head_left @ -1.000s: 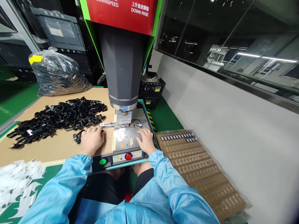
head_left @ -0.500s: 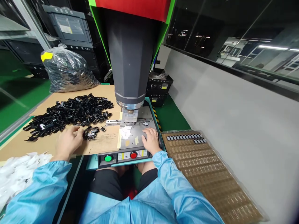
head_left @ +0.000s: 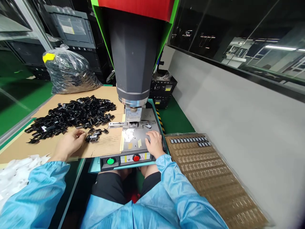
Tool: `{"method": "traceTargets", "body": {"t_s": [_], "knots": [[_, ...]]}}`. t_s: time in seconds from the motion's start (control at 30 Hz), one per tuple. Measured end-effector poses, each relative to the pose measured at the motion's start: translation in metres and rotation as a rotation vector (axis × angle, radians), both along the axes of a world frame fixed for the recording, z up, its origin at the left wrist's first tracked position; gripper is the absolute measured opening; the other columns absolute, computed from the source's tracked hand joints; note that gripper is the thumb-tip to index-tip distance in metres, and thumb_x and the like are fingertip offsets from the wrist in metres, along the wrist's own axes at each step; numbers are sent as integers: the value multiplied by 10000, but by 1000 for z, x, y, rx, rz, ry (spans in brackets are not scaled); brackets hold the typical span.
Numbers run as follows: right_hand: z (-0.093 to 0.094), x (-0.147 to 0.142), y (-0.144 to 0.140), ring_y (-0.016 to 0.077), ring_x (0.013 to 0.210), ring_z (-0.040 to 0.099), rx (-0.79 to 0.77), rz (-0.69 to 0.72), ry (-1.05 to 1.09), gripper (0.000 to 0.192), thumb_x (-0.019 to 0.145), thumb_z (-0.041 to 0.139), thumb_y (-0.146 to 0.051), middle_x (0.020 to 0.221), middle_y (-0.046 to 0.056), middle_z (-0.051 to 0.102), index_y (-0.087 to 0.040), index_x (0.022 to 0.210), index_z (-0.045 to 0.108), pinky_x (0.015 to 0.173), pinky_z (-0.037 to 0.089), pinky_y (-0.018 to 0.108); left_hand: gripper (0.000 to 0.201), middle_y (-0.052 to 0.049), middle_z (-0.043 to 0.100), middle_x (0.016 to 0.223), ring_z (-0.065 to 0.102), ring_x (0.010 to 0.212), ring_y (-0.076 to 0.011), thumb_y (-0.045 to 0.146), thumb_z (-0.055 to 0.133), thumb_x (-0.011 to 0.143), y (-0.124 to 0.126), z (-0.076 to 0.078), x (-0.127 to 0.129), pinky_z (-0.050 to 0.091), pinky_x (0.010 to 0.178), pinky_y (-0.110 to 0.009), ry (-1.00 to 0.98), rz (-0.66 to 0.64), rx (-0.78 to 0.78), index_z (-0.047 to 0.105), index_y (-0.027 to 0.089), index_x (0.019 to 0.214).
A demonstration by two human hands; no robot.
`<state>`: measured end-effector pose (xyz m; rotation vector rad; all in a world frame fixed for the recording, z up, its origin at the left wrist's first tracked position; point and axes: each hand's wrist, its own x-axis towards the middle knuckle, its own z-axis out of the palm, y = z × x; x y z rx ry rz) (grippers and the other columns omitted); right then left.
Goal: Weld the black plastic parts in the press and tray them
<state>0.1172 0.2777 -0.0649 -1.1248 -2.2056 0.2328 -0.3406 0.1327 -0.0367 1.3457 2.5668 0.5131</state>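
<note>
My left hand is over the cardboard, its thumb and fingertips pinched together beside a small cluster of black plastic clips. Whatever those fingertips hold, if anything, is too small to make out. Behind it spreads a large heap of black clips. My right hand lies with fingers stretched out on the right side of the metal base plate. Just beyond its fingertips is a small grey-topped piece. Above the metal fixture hangs the clear block of a press head.
A green button and a red button face me on the front panel. At right, a tray holds several grey-topped pieces. White scraps lie at left; a filled plastic bag stands behind the heap.
The press head's clear block has risen slightly, leaving a gap above the fixture. My left hand has shifted a little and its fingertips have drawn together. My right hand stays in place.
</note>
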Motion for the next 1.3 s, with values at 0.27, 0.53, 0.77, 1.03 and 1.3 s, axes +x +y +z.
{"method": "traceTargets", "body": {"t_s": [0.27, 0.53, 0.77, 1.03, 1.3], "knots": [[-3, 0, 0, 344, 1352, 556, 13, 3, 7, 283, 973, 658, -200, 1337, 130, 733, -207, 1245, 736, 1152, 419, 517, 632, -158, 801, 1191, 733, 1108, -404, 693, 376, 1013, -10, 3, 16, 537, 939, -499, 95, -17, -122, 730, 250, 1292], [-2, 0, 0, 345, 1347, 557, 21, 2, 2, 281, 973, 659, -197, 1327, 131, 737, -201, 1243, 734, 1149, 416, 514, 626, -171, 811, 1188, 741, 1083, -435, 709, 430, 998, -11, 12, 20, 524, 909, -531, 171, -77, -132, 754, 251, 1277], [-1, 0, 0, 342, 1353, 552, 4, -2, -15, 292, 975, 651, -198, 1332, 137, 731, -210, 1253, 741, 1148, 421, 513, 573, -126, 805, 1209, 733, 1057, -378, 643, 385, 1032, -20, 8, 12, 524, 927, -495, 278, -49, -142, 745, 257, 1256], [0, -1, -1, 343, 1343, 562, 13, -2, -7, 288, 970, 644, -199, 1319, 133, 739, -212, 1242, 739, 1141, 426, 515, 567, -110, 800, 1114, 723, 1089, -352, 676, 374, 1040, -23, 6, 46, 505, 926, -466, 274, -249, -15, 746, 260, 1136], [0, 0, -1, 337, 1339, 562, 15, 4, -4, 278, 972, 645, -202, 1317, 127, 742, -207, 1236, 735, 1144, 420, 509, 558, -92, 793, 1158, 721, 1077, -331, 686, 396, 1033, -15, 2, 55, 515, 922, -441, 172, -217, 25, 753, 277, 1166]]}}
